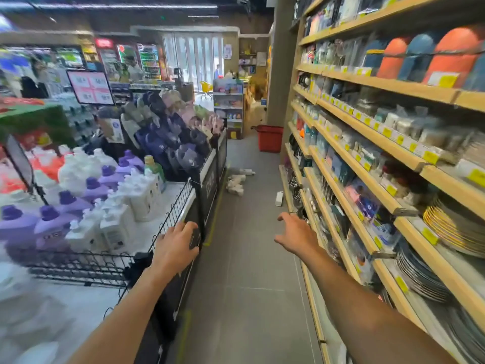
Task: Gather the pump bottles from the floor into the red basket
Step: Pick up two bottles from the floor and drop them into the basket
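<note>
White and purple detergent bottles (pixel 94 187) are crowding a wire-fenced display bin (pixel 211 179) at left, where the left hand (pixel 175 245) is curling its fingers over the black corner. White pump bottles (pixel 237 181) are lying scattered on the aisle floor (pixel 244 258) beside the bin, with the red basket (pixel 270 137) standing well beyond them. The right hand (pixel 296 236) is reaching forward, spread and empty, beside wooden shelves (pixel 409 87).
</note>
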